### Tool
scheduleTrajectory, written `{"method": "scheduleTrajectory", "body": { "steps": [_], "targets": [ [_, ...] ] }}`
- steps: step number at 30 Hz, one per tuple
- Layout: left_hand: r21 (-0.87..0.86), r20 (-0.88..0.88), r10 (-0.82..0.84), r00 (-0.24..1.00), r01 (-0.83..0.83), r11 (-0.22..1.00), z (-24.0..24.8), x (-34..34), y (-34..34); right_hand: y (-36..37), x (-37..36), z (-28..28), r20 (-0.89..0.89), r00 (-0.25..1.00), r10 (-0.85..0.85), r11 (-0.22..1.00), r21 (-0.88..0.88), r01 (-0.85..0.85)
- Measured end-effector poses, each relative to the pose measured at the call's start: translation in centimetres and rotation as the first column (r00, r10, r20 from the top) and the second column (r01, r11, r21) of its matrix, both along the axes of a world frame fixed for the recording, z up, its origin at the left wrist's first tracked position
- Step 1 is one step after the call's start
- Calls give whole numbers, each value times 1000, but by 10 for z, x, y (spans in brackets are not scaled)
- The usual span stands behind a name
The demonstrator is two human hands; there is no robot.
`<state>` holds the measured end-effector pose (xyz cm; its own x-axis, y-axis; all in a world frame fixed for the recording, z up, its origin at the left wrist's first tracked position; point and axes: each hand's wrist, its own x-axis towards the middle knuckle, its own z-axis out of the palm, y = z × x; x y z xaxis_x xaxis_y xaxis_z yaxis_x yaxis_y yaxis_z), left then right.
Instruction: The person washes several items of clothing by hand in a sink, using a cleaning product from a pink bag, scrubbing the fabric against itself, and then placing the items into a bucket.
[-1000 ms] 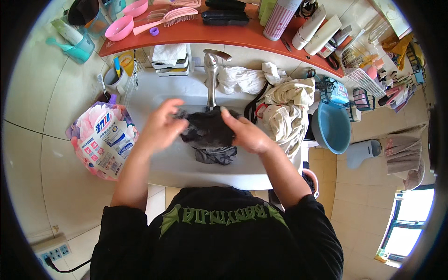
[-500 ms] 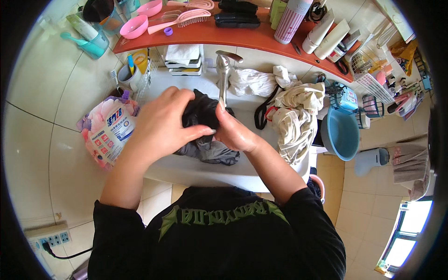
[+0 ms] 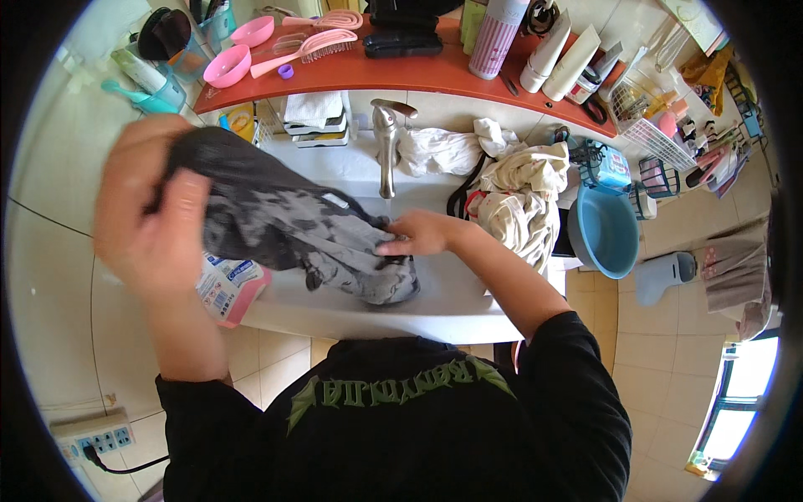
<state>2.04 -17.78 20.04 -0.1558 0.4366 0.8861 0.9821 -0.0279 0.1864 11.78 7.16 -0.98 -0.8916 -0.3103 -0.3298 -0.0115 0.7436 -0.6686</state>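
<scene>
A wet-looking black and grey patterned garment (image 3: 284, 219) is stretched between my hands over the white sink (image 3: 456, 293). My left hand (image 3: 146, 205), slightly blurred, is raised at the left and closed round the garment's dark end. Lower down, below the faucet (image 3: 386, 146), my right hand (image 3: 425, 233) grips the greyer end between thumb and fingers. A small white label shows along the upper edge of the cloth. What kind of garment it is, I cannot tell.
Cream clothing (image 3: 519, 222) and a white cloth (image 3: 439, 152) lie on the sink's right and back. A blue basin (image 3: 604, 234) stands further right. Partly hidden by my left arm is a detergent bag (image 3: 234, 289). The red shelf (image 3: 335, 75) holds brushes, bowls and bottles.
My left hand has swung up and left, pulling the bunched garment out long. My right hand stays by the faucet, slightly lower and further right, keeping hold of the other end.
</scene>
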Motion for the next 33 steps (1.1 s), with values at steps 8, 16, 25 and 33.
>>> {"method": "scheduleTrajectory", "body": {
  "steps": [8,16,25,33],
  "targets": [
    [8,358,-294,886,312,950,-11,-24,-1,-33,-1,46,-187,918,-350,824,-528,206],
    [36,393,-266,880,275,961,-16,-15,0,-78,-20,10,-338,785,-519,811,-486,326],
    [252,368,-36,929,-63,966,-3,-25,-8,-36,1,-21,-441,711,-548,835,-330,440],
    [165,541,86,837,-206,965,-29,-48,-14,50,51,41,-448,468,-762,606,-238,759]
  ]
}}
